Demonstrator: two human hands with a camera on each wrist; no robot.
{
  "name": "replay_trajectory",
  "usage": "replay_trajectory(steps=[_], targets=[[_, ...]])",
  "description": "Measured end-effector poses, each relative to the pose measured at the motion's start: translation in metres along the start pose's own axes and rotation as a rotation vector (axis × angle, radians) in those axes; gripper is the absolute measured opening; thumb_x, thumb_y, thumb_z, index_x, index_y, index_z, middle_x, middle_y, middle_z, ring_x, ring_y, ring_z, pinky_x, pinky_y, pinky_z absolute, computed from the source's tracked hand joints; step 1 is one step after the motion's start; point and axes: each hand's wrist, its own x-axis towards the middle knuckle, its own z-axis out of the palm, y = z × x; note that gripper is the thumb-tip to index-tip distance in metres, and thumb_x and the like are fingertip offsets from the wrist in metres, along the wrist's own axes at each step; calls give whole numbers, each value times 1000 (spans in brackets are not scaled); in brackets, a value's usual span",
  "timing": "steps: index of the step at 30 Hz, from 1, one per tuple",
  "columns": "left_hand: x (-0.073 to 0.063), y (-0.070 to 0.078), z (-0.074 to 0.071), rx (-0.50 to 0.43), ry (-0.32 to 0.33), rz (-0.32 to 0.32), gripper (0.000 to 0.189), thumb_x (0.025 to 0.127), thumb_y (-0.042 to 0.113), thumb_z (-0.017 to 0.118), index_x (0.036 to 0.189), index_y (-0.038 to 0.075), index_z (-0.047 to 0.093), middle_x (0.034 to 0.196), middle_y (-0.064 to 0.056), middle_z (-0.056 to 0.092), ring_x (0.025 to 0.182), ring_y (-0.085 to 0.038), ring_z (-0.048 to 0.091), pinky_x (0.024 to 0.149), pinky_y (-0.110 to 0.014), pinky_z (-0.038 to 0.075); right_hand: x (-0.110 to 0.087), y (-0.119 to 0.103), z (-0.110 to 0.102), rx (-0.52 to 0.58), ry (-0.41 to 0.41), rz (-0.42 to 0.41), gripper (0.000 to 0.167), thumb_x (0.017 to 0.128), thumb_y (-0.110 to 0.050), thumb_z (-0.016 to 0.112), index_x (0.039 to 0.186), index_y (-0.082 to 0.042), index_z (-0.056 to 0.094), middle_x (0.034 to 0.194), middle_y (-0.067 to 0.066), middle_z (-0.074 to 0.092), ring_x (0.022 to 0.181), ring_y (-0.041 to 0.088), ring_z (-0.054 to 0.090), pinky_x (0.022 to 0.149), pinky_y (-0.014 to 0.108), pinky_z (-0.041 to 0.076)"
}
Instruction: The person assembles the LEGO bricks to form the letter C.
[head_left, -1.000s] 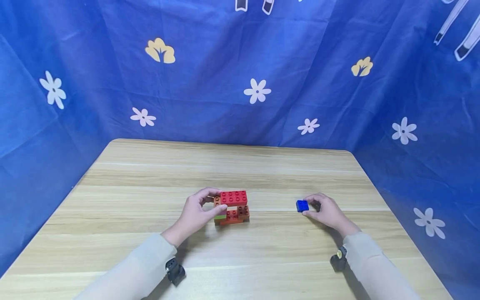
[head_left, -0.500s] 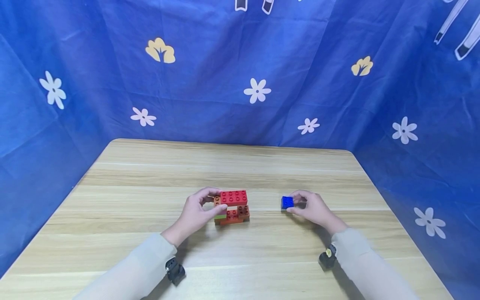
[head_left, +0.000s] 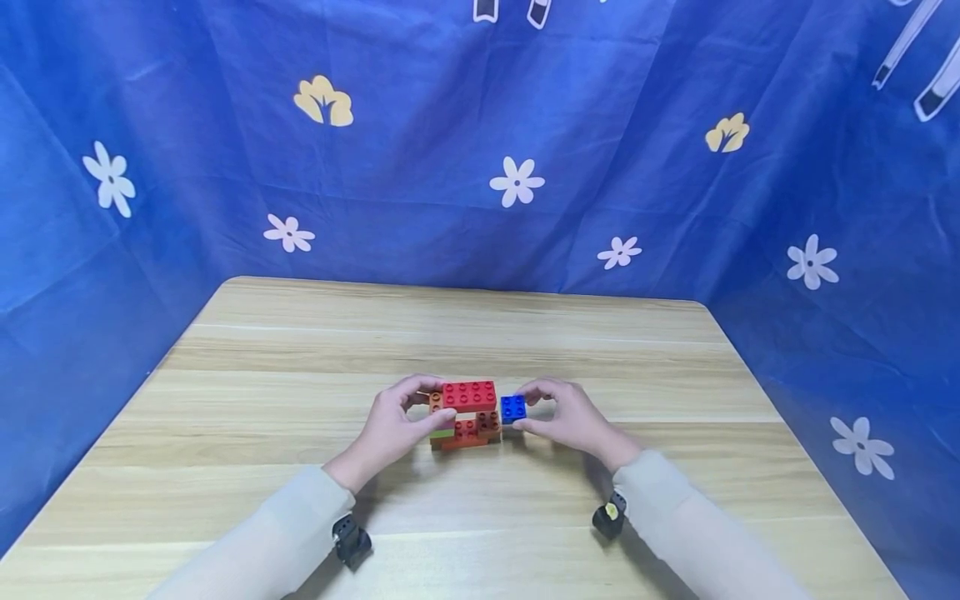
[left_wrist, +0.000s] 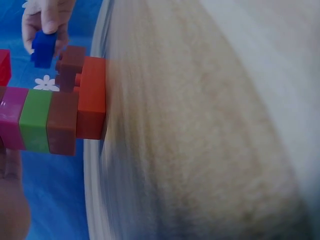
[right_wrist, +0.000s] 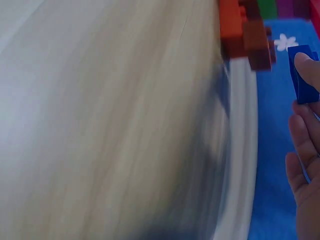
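My left hand (head_left: 401,423) grips the left column of a built toy brick structure, thumb in front and fingers behind. In the left wrist view that column shows a magenta brick (left_wrist: 12,117), a green brick (left_wrist: 35,120) and a brown brick (left_wrist: 62,122) over an orange-red base brick (left_wrist: 92,97). A long red brick (head_left: 469,396) juts rightward from the top. Another brown brick (head_left: 488,423) sits on the base's right end. My right hand (head_left: 568,419) pinches a square blue brick (head_left: 513,408), studs up, just right of the structure and above the table.
The wooden table (head_left: 300,358) spreads around both hands. Blue cloth (head_left: 420,208) with flower prints hangs behind it and along both sides. A small black camera is strapped to each wrist, low over the tabletop.
My right hand has carried the blue brick leftward from the right part of the table to beside the structure. The left hand and the structure stay in place.
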Motion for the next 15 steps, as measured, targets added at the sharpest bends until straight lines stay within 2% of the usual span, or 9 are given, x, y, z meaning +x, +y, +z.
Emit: replay_trajectory(steps=[4, 7, 9, 14, 15], targets=[[0, 0, -1, 5, -6, -1, 35, 77, 9, 80, 109, 5, 66, 105, -4, 66, 94, -19, 61, 90, -39, 49, 8, -11, 6, 11, 0, -38, 40, 75, -29, 82, 107, -13, 67, 97, -9, 66, 90, 13, 61, 88, 37, 49], [1, 0, -1, 6, -6, 9, 36, 77, 9, 80, 109, 5, 66, 106, -5, 66, 96, -19, 61, 90, -38, 49, 12, -16, 9, 8, 1, -39, 40, 75, -29, 82, 108, -13, 67, 96, -9, 66, 90, 12, 61, 88, 35, 49], [0, 8, -1, 16, -5, 14, 36, 77, 6, 79, 110, 2, 66, 106, -8, 66, 97, -22, 60, 90, -39, 50, 13, -18, 9, 1, 5, -39, 41, 74, -28, 82, 108, -13, 67, 96, -9, 66, 90, 11, 61, 89, 34, 48], [0, 10, -1, 62, -2, 38, 38, 77, 6, 79, 112, 1, 66, 109, -9, 65, 101, -24, 59, 87, -39, 51, 16, -23, 10, 5, 14, -36, 40, 74, -27, 83, 107, -12, 67, 96, -8, 65, 90, 12, 61, 89, 34, 49], [0, 6, -1, 70, -1, 45, 39, 76, 8, 80, 113, 3, 67, 109, -8, 65, 102, -23, 59, 87, -39, 51, 16, -24, 10, 9, 14, -34, 40, 74, -26, 83, 107, -12, 67, 96, -8, 65, 90, 12, 61, 89, 34, 48]])
